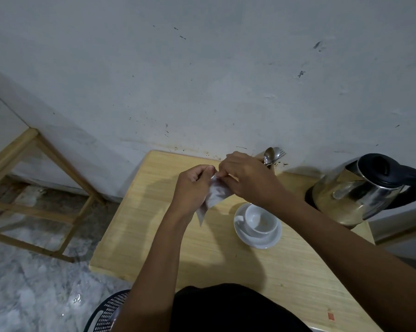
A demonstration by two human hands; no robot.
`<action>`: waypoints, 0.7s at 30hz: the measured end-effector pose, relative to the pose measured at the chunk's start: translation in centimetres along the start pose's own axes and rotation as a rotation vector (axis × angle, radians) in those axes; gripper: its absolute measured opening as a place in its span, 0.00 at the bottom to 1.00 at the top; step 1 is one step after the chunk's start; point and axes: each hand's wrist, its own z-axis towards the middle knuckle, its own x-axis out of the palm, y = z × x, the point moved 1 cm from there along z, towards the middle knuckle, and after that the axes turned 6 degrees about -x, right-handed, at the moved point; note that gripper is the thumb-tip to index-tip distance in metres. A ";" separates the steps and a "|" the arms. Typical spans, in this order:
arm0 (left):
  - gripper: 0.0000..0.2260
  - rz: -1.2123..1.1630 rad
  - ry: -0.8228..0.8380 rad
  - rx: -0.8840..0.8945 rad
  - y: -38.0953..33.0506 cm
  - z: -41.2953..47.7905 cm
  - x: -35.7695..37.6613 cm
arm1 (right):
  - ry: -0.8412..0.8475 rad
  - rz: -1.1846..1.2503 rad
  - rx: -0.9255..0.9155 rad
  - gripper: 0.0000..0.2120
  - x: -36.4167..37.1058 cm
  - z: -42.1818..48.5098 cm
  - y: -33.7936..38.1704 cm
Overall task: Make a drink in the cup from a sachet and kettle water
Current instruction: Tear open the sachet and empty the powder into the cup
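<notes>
right now both hands are working above the light wooden table, holding a silvery sachet between them. the left hand is curling its fingers closed and pinching the sachet's upper left edge, while the right hand is gripping the top corner just beside it with thumb and fingertips pressed together. the sachet is hanging tilted, its lower corner pointing down toward the table; it is blurred, so whether it is torn open yet is hard to tell. just to the right and nearer the person, a white cup is standing upright on a white saucer, looking empty. a steel kettle with a black lid and handle is sitting at the table's right edge. spoons and a fork are standing upright by the wall behind the right hand.
</notes>
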 end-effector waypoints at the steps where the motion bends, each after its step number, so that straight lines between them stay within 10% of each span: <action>1: 0.10 -0.004 0.006 -0.019 0.2 0.0 -0.1 | -0.014 -0.005 -0.037 0.04 0.2 -0.2 0.1; 13: 0.09 -0.066 0.386 -0.106 1.4 -0.2 -2.5 | -0.087 0.032 -0.036 0.06 -0.4 -0.5 -0.1; 21: 0.09 0.003 0.345 -0.061 1.9 0.3 -2.8 | -0.122 -0.014 -0.135 0.02 0.1 -1.2 -0.7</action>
